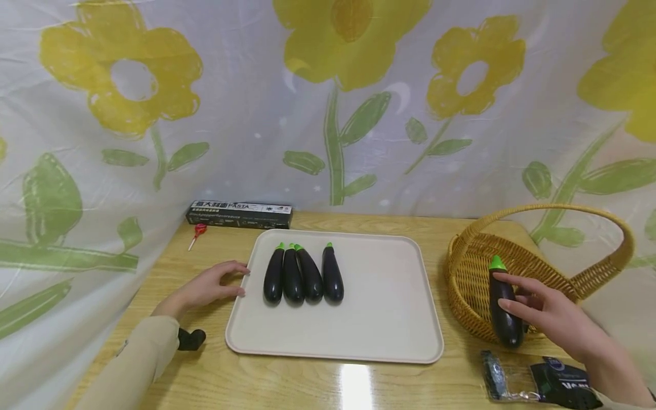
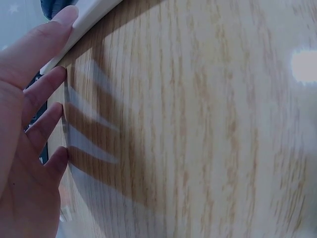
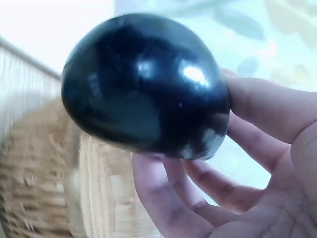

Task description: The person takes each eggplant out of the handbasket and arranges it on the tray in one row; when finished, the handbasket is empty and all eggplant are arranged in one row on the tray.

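Right hand (image 1: 550,314): grasping one eggplant, thumb on one side and fingers on the other.
Left hand (image 1: 212,286): released, fingers spread and slightly bent, just beside the tray's left edge; whether a fingertip touches the rim, I cannot tell.
Held eggplant (image 1: 499,295): over the near side of the wicker basket (image 1: 467,285), green cap pointing away from the person, rounded end reaching past the rim; contact with the wicker cannot be made out.
Tray eggplants: four in a row on the left half of the white tray (image 1: 381,302), green caps toward the far edge. The leftmost eggplant (image 1: 273,279), second eggplant (image 1: 292,282) and third eggplant (image 1: 310,276) lie close together; the fourth eggplant (image 1: 333,278) sits a little apart to their right.
Table edges: a pasta box (image 1: 239,216) behind the tray, a red lollipop (image 1: 200,229) near it, and a plastic packet (image 1: 538,380) in front of the basket.
Step in hand: apparently carrying a single eggplant between basket and tray; whether inward or outward, this moment alone does not settle.
Next move: calls for a steady grip on the smooth skin and enough height to clear the rim and arching handle, whichever way it goes.
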{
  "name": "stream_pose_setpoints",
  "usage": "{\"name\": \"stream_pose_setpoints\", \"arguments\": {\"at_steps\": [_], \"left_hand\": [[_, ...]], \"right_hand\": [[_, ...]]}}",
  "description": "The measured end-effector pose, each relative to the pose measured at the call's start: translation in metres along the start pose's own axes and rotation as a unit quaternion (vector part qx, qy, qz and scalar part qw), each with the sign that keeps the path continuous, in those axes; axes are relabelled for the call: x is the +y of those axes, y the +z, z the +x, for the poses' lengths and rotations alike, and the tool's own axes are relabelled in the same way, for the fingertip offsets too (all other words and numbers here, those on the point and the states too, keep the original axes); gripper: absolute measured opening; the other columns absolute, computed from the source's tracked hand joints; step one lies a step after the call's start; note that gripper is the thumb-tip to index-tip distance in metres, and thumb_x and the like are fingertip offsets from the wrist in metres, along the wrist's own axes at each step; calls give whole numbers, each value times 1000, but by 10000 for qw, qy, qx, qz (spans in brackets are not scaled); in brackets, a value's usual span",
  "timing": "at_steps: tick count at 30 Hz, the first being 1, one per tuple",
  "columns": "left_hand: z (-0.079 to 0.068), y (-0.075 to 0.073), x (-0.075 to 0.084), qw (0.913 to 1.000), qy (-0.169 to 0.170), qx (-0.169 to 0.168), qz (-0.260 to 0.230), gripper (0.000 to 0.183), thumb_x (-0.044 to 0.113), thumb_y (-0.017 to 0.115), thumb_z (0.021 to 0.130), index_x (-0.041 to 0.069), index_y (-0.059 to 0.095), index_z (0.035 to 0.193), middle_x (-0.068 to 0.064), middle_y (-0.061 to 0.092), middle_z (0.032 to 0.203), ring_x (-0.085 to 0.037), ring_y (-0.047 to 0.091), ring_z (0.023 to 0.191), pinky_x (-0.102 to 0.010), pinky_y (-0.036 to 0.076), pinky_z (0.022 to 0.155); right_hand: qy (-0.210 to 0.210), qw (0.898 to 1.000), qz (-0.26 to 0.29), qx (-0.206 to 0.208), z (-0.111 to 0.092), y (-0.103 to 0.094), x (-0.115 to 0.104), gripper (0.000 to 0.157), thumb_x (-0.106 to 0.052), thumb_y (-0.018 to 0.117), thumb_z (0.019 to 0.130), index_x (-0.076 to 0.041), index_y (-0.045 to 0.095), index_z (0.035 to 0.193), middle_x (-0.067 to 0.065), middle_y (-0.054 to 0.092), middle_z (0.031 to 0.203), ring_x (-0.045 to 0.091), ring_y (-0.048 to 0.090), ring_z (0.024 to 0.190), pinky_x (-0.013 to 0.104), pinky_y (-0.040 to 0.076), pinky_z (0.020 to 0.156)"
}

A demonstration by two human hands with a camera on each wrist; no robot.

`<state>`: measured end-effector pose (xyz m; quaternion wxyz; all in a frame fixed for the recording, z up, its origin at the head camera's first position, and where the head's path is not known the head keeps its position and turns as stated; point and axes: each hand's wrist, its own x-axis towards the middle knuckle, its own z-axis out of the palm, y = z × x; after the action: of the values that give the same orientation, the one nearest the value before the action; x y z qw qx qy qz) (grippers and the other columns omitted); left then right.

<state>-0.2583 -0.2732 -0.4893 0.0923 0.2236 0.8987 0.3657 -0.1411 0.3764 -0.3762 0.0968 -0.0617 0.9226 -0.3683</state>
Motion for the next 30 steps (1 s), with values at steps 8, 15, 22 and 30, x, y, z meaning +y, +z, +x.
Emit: {"name": "stream_pose_setpoints", "arguments": {"at_steps": [8,15,22,30], "left_hand": [[1,-2,2,9999,-78,-50,51,44,29,75,88,10,61,126,-18,52,139,-42,38,134,-62,27,110],[-1,-2,2,9999,-93,-92,-21,45,28,75,88,10,61,126,-19,51,140,-43,38,135,-62,26,111],[-2,-1,-3,9998,-171,-80,2,45,30,73,89,11,61,127,-18,49,142,-44,35,137,-63,24,112],[0,1,-7,9999,-117,-40,78,46,32,72,90,11,60,129,-17,49,143,-43,36,136,-62,24,112]], "right_hand": [[-291,9988,305,-241,-13,22,-35,51,-31,56,100,-21,41,148,17,34,148,51,43,126,30,53,77],[-701,9954,528,-383,-3,45,-59,47,-32,61,97,-29,48,142,8,39,149,43,47,125,34,52,83],[-716,9851,1324,-838,29,69,-68,49,-32,62,97,-23,47,143,14,40,150,42,46,130,41,51,93],[-319,9709,2077,-1151,75,109,-72,55,-32,66,95,-18,47,145,18,49,140,26,59,117,39,53,88]]}}
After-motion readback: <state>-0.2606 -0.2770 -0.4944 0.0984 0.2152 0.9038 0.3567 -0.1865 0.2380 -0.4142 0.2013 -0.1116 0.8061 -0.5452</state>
